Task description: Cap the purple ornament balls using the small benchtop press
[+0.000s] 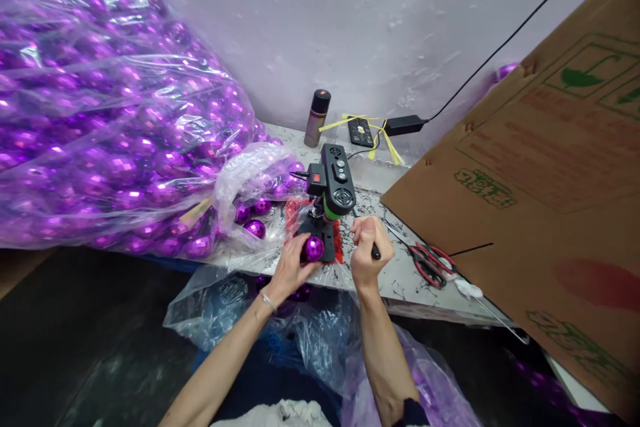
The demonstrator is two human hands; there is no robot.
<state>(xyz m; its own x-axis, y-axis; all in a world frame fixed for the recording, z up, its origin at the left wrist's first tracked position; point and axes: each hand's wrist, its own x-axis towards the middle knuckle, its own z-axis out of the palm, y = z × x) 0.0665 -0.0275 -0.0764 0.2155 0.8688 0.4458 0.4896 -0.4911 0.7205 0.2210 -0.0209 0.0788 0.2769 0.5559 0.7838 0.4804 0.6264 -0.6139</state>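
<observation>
A shiny purple faceted ball (315, 248) rests on the black base of a small bench drill (339, 180). My left hand (290, 263) has its fingers around the ball's left and lower side, steadying it under the drill head. To the right of the machine, my right hand (371, 250) is closed in a fist around a black handle (375, 252), whose end sticks out below the fingers. What the handle belongs to is mostly hidden by the fist. Red sheeting (340, 240) lies beneath the drill base.
A big clear bag of purple balls (125, 127) fills the left, with loose balls (255, 229) by its mouth. Behind the drill stand a spray can (317, 119), yellow strips and a black adapter (405, 125). Red-handled scissors (433, 265) lie beside a large cardboard box (540, 180).
</observation>
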